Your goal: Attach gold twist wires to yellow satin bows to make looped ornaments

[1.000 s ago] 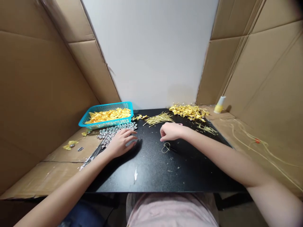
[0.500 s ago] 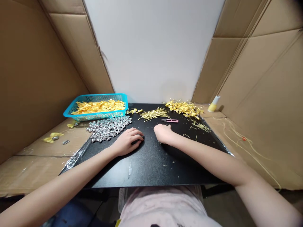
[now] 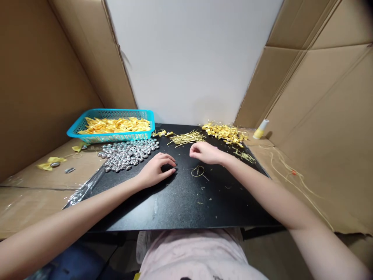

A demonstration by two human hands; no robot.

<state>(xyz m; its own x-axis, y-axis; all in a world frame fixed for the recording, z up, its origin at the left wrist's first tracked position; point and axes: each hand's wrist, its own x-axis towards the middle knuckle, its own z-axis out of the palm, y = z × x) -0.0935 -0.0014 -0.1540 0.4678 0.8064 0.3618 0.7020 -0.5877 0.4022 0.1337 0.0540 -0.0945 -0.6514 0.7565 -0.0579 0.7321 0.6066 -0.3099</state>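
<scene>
My left hand (image 3: 157,169) rests low over the black table, its fingers curved and its thumb apart, with nothing visible between them. Nearest to it is a spread of shiny silver beads (image 3: 128,154). My right hand (image 3: 205,152) hovers just in front of a bundle of gold twist ties (image 3: 188,137). Its fingers are bent together in a pinch, and whatever they may hold cannot be made out. Below that hand lies a thin loop of thread (image 3: 198,171). The pink thread snips are almost wholly hidden behind the right hand.
At the back left stands a blue basket (image 3: 110,137) of yellow bows. Finished-looking yellow bows with beads (image 3: 225,133) are heaped at the back right, beside thread scraps (image 3: 244,155). A thread cone (image 3: 260,129) stands farther right. Cardboard walls (image 3: 326,116) flank the black table (image 3: 175,210).
My right hand has moved up and away from the thread loop, uncovering it and covering the snips. The left hand's thumb and fingers have parted slightly. The view has shifted a little.
</scene>
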